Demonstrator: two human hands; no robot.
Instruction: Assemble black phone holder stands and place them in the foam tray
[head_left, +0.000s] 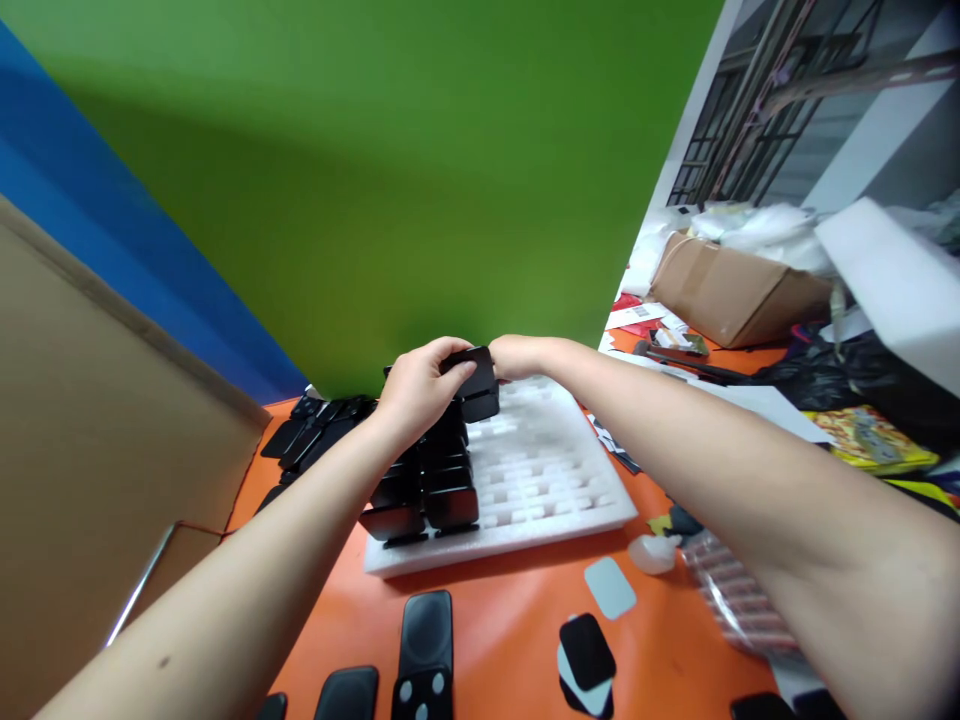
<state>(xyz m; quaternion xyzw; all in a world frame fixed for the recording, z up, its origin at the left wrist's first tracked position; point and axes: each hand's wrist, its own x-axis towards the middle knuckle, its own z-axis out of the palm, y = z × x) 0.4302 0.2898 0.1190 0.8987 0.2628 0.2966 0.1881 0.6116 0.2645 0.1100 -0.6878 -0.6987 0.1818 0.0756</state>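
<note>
My left hand [421, 388] pinches a flat black rectangular piece with rounded corners [484, 372], thumb on its near face. Just to the right, my right hand [517, 357] reaches down behind that piece; its fingers are mostly hidden, so its grip cannot be made out. Both hands are over the far part of a white foam tray [555, 460] with rows of slots. Similar black pieces [450, 495] stand upright in rows on the tray's left side, partly covered by my left forearm.
More black pieces [319, 435] lie piled left of the tray. On the orange table are a black folding device [426, 630], a pale grey card [610, 588] and a black card [587, 650]. A green wall [420, 180] rises behind; a cardboard box [739, 290] stands right.
</note>
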